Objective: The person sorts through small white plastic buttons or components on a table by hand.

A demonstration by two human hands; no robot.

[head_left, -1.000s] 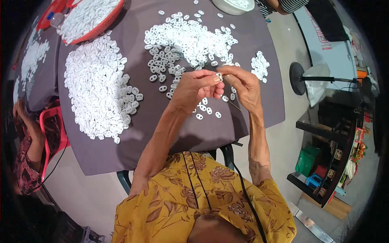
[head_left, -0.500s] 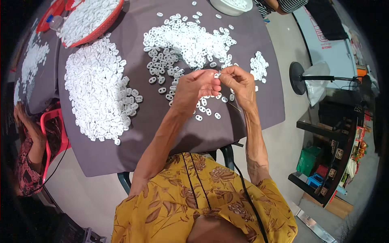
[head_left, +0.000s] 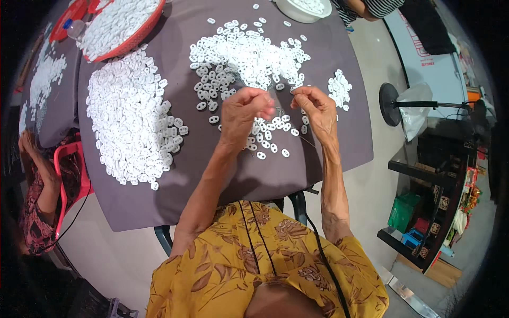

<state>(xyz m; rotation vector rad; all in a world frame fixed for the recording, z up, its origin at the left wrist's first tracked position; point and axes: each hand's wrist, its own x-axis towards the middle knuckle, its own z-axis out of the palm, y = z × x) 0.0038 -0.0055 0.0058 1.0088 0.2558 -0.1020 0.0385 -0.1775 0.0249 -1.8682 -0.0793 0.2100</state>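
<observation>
Both hands are closed above the bench (head_left: 318,159): the left hand (head_left: 245,114) and right hand (head_left: 314,108) pinch something too small to tell. A loose grip could drop it among the white rings (head_left: 249,55).

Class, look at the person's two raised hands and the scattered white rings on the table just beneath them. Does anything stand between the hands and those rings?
Nothing visible does. The left hand and right hand hang just above the loose white rings on the grey table, with only open air between them.

I count two hands (head_left: 281,108), one red basket (head_left: 139,33), one white bowl (head_left: 297,11), one counter (head_left: 222,175), white rings (head_left: 132,119) beyond counting.
</observation>
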